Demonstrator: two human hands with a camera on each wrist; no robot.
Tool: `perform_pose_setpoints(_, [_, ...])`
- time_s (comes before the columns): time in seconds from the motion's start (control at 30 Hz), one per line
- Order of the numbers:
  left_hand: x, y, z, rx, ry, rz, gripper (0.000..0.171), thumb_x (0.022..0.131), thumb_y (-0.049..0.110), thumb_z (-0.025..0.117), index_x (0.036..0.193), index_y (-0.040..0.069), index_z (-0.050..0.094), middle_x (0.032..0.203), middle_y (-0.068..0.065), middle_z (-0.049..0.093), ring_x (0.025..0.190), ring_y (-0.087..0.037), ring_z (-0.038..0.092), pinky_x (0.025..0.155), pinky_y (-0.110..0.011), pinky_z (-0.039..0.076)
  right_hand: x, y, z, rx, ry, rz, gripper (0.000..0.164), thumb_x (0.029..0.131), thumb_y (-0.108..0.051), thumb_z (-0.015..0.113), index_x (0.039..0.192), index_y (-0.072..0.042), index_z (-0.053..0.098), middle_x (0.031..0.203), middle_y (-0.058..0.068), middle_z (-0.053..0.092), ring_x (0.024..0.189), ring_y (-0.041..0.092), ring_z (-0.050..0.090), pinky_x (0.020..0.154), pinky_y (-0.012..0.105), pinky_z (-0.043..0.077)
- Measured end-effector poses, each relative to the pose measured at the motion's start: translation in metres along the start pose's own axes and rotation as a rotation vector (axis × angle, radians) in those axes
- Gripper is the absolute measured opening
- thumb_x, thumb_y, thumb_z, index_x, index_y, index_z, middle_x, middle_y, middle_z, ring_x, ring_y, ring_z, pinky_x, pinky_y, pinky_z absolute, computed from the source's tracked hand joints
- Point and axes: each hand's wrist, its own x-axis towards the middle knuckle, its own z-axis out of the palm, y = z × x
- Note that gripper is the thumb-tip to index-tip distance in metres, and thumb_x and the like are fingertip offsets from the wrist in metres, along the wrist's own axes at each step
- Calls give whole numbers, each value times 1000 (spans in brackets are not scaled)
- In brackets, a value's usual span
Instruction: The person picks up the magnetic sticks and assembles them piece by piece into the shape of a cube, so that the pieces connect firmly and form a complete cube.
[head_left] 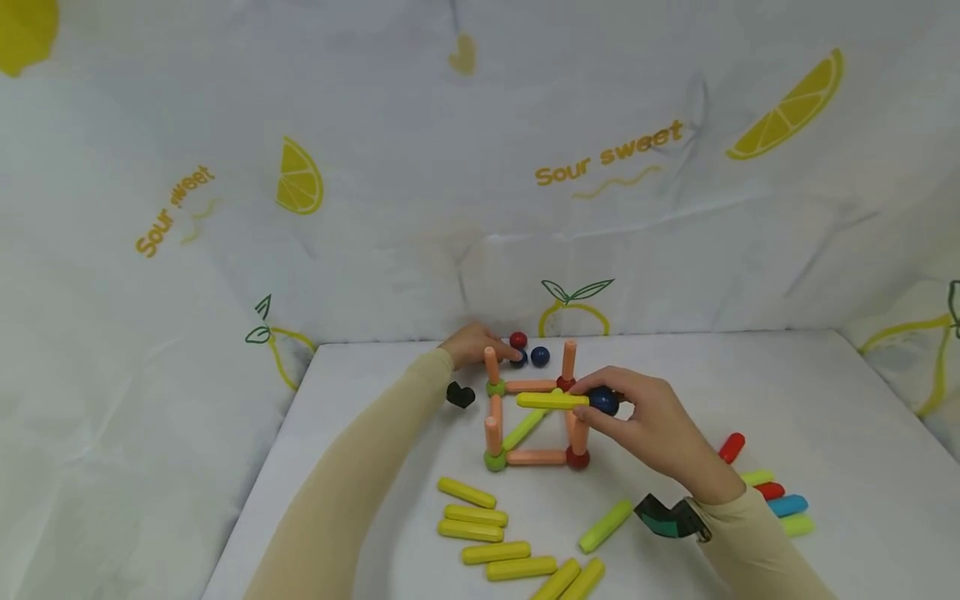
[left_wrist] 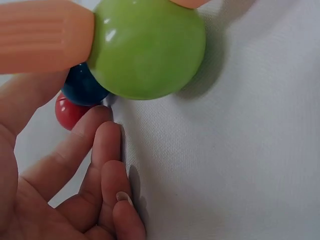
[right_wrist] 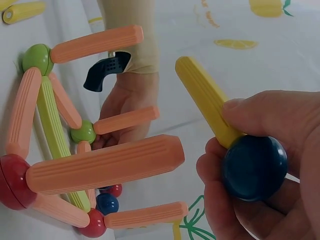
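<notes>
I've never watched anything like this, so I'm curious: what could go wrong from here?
The yellow rod, held above the frame, might knock its orange uprights if lowered carelessly. The balls near the left fingers could roll away if nudged.

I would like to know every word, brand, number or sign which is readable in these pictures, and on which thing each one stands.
"Sour sweet": left orange lettering on the wrinkled white lemon-print sheet, head view.
"Sour sweet": right orange lettering on that sheet, head view.
Orange marks on that sheet, right wrist view: too blurred to read.
The yellow ridged stick and glossy dark blue ball show no lettering.
</notes>
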Motion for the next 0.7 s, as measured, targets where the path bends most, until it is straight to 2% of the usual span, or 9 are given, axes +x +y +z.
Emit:
perform_pose_setpoints(0.13, [0, -5, -3, -2, -23, 30, 34, 86, 46, 87, 104, 17, 88, 102, 4, 79, 106, -16, 59, 94, -30, 45, 1, 0, 1, -4, -9, -3, 27, 95, -15, 85, 118, -27, 77, 120, -7, 77, 96, 10, 67, 84, 25, 61])
perform_pose_setpoints(0.2, [-2, -11, -6, -9, -28, 44, 34, 89, 46, 85, 110, 19, 87, 112, 3, 80, 110, -17, 61, 101, -33, 47, 1, 1, 2, -10, -7, -8, 27, 95, -15, 85, 118, -27, 77, 121, -7, 77, 95, 10, 67, 84, 25, 61])
perform_pose_setpoints(0.3, [-15, -24, -18, -101, 12, 50, 38, 92, 40, 82, 122, 15, 83, 121, -1, 78, 113, -20, 66, 109, -38, 52, 3, -1, 2, -10, 1, -25, 27, 95, -16, 85, 118, -26, 77, 121, -6, 78, 94, 10, 67, 83, 25, 61])
perform_pose_setpoints(0.47, [-56, -49, -33, -315, 170, 45, 46, 93, 38, 84, 130, 13, 72, 124, -4, 76, 122, -28, 71, 115, -48, 52, 3, -4, 2, 2, -4, -26, 25, 96, -18, 84, 118, -27, 77, 121, -6, 78, 96, 10, 68, 83, 24, 61])
perform_pose_setpoints(0.57, [-86, -61, -33, -391, 246, 80, 46, 92, 36, 87, 129, 14, 70, 124, -6, 77, 124, -32, 71, 116, -51, 50, 2, -5, 1, 0, -4, -27, 24, 96, -19, 84, 117, -28, 77, 120, -6, 78, 96, 10, 67, 83, 23, 61])
perform_pose_setpoints(0.7, [-127, -67, -28, -448, 307, 149, 46, 92, 33, 88, 132, 17, 70, 125, -6, 76, 118, -26, 73, 114, -48, 52, 2, -4, 5, 1, 1, -48, 24, 96, -19, 84, 117, -28, 76, 119, -7, 78, 95, 8, 66, 82, 22, 60])
